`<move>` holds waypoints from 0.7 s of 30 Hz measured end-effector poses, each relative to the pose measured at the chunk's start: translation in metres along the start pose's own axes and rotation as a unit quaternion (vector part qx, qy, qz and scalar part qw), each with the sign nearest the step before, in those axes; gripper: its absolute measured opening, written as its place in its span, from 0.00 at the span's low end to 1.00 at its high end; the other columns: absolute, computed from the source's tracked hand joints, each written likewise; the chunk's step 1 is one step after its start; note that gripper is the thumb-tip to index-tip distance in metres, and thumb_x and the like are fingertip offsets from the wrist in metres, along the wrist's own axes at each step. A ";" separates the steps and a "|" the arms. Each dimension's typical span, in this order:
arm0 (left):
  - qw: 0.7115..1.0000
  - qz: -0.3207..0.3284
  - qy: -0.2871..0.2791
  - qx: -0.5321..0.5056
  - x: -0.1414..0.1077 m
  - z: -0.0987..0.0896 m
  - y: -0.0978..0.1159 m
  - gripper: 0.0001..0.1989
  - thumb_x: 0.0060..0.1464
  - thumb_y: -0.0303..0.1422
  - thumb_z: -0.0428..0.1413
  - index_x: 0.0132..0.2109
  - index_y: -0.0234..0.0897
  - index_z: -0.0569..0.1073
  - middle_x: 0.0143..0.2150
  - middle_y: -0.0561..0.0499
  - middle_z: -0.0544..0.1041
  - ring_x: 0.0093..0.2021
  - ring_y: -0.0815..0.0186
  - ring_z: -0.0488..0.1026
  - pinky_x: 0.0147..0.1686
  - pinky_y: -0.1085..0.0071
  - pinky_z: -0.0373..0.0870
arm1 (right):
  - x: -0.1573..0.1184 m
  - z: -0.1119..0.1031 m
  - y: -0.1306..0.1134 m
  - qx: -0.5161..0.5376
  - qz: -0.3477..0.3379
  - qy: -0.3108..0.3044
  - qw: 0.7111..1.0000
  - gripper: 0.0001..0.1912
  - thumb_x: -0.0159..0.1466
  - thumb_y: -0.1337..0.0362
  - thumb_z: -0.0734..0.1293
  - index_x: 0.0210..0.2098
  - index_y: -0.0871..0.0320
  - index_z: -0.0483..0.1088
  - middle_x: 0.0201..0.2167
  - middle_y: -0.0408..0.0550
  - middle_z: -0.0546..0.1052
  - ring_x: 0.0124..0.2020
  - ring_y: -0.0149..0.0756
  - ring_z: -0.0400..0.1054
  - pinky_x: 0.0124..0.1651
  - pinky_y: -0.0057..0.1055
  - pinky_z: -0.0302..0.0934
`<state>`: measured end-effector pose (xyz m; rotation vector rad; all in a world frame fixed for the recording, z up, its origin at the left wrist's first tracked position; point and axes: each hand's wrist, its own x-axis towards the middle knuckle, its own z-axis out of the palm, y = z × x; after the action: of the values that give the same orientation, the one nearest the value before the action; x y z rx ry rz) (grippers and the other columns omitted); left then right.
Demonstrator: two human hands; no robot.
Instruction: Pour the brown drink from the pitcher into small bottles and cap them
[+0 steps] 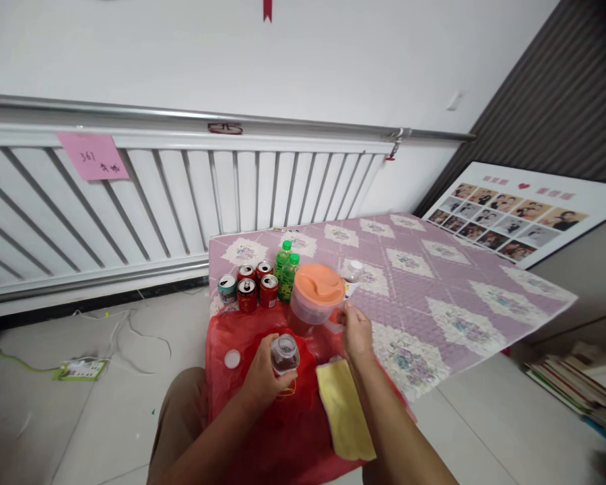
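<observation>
My left hand (268, 376) is wrapped round a small clear open jar (285, 353) above the red cloth (283, 438). My right hand (356, 329) is closed at the right side of a clear pitcher (306, 313) with an orange lid (319, 284); its fingers seem to be on the handle, though the grip is partly hidden. A white round cap (232, 359) lies on the red cloth left of the jar. Near my right forearm is a folded yellow cloth (346, 411).
Several drink cans (247, 295) and two green bottles (287, 279) stand left of the pitcher. Behind it to the right is a clear bottle (353, 271) with a white cap. A white radiator (182, 195) runs behind the table.
</observation>
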<state>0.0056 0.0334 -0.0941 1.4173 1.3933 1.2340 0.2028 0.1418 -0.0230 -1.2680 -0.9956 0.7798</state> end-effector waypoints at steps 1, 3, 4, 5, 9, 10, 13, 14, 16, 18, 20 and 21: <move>1.000 -0.001 0.001 0.000 0.000 0.000 0.001 0.40 0.39 0.29 0.67 0.60 0.36 0.60 0.59 0.39 0.70 0.59 0.51 0.69 0.62 0.52 0.63 | -0.001 0.000 0.004 -0.002 0.003 0.000 1.000 0.25 0.56 0.40 0.65 0.19 0.53 0.60 0.17 0.36 0.60 0.22 0.30 0.53 0.28 0.29 0.51; 1.000 -0.001 -0.001 0.001 0.000 0.000 0.001 0.40 0.39 0.30 0.67 0.59 0.36 0.60 0.59 0.39 0.70 0.59 0.51 0.70 0.61 0.53 0.63 | -0.004 -0.001 0.010 -0.009 0.007 -0.001 1.000 0.24 0.58 0.41 0.64 0.19 0.53 0.61 0.17 0.36 0.61 0.23 0.31 0.54 0.28 0.30 0.52; 1.000 0.000 -0.002 0.001 0.000 0.000 0.001 0.40 0.39 0.30 0.67 0.59 0.36 0.60 0.59 0.39 0.70 0.59 0.52 0.70 0.62 0.53 0.63 | -0.005 -0.001 0.013 -0.012 0.009 -0.002 1.000 0.24 0.58 0.41 0.63 0.19 0.53 0.61 0.17 0.37 0.62 0.23 0.32 0.54 0.28 0.30 0.52; 1.000 0.001 -0.002 0.002 0.000 0.000 0.001 0.40 0.39 0.30 0.67 0.59 0.36 0.60 0.58 0.39 0.70 0.59 0.52 0.70 0.62 0.53 0.63 | -0.005 -0.002 0.015 -0.016 0.010 -0.005 1.000 0.24 0.59 0.41 0.63 0.20 0.53 0.61 0.18 0.37 0.62 0.23 0.32 0.55 0.29 0.30 0.53; 1.000 0.000 -0.004 0.000 0.000 -0.001 -0.001 0.40 0.40 0.29 0.66 0.59 0.36 0.60 0.58 0.40 0.70 0.59 0.53 0.70 0.61 0.54 0.63 | -0.004 -0.004 0.015 -0.033 0.013 -0.027 0.999 0.23 0.60 0.41 0.62 0.21 0.52 0.64 0.19 0.38 0.66 0.25 0.36 0.59 0.32 0.33 0.56; 1.000 0.000 -0.007 -0.001 0.000 -0.001 -0.001 0.39 0.40 0.29 0.66 0.59 0.36 0.60 0.58 0.40 0.70 0.59 0.53 0.70 0.62 0.53 0.63 | -0.004 -0.005 0.014 -0.037 0.015 -0.033 0.999 0.23 0.60 0.40 0.63 0.21 0.52 0.65 0.19 0.39 0.67 0.25 0.37 0.60 0.33 0.34 0.57; 1.000 0.000 -0.009 0.002 0.000 -0.003 0.003 0.40 0.40 0.29 0.66 0.59 0.35 0.60 0.59 0.38 0.69 0.60 0.52 0.69 0.62 0.53 0.62 | -0.006 -0.011 0.008 -0.046 0.017 -0.050 0.998 0.22 0.60 0.40 0.64 0.27 0.51 0.71 0.25 0.42 0.74 0.32 0.40 0.67 0.39 0.36 0.61; 1.000 -0.001 -0.007 0.006 0.000 -0.003 0.004 0.40 0.39 0.29 0.66 0.59 0.35 0.60 0.59 0.38 0.69 0.60 0.52 0.69 0.62 0.53 0.62 | -0.008 -0.014 0.006 -0.047 0.017 -0.049 0.998 0.21 0.60 0.41 0.64 0.31 0.51 0.73 0.30 0.43 0.77 0.36 0.42 0.69 0.42 0.37 0.62; 1.000 -0.001 -0.003 0.014 -0.001 -0.005 0.009 0.40 0.39 0.29 0.67 0.59 0.34 0.60 0.58 0.38 0.70 0.59 0.52 0.69 0.61 0.53 0.63 | -0.017 -0.021 0.002 -0.046 0.020 -0.027 0.998 0.22 0.60 0.42 0.64 0.42 0.51 0.73 0.42 0.46 0.78 0.46 0.43 0.70 0.49 0.38 0.62; 1.000 0.002 0.000 0.018 -0.001 -0.006 0.012 0.39 0.39 0.28 0.66 0.59 0.35 0.61 0.57 0.39 0.70 0.58 0.53 0.70 0.61 0.53 0.64 | -0.031 -0.030 0.000 -0.045 0.030 0.013 0.998 0.27 0.60 0.42 0.63 0.50 0.52 0.70 0.51 0.49 0.75 0.53 0.44 0.68 0.53 0.40 0.61; 1.000 0.007 0.000 0.018 -0.002 -0.007 0.012 0.39 0.40 0.28 0.66 0.60 0.35 0.61 0.58 0.40 0.71 0.58 0.53 0.70 0.61 0.53 0.64 | -0.051 -0.040 0.000 -0.045 0.046 0.044 0.997 0.28 0.61 0.43 0.63 0.54 0.54 0.67 0.54 0.51 0.73 0.55 0.44 0.67 0.54 0.41 0.61; 1.000 0.008 -0.002 0.016 -0.003 -0.007 0.011 0.39 0.40 0.28 0.66 0.60 0.36 0.61 0.58 0.40 0.70 0.59 0.53 0.69 0.62 0.53 0.63 | -0.063 -0.044 0.000 -0.044 0.054 0.051 0.996 0.28 0.61 0.44 0.65 0.54 0.54 0.68 0.54 0.51 0.73 0.55 0.44 0.67 0.54 0.41 0.61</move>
<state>0.0017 0.0291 -0.0821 1.4536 1.4077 1.2244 0.2189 0.0674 -0.0342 -1.4327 -0.8937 0.7528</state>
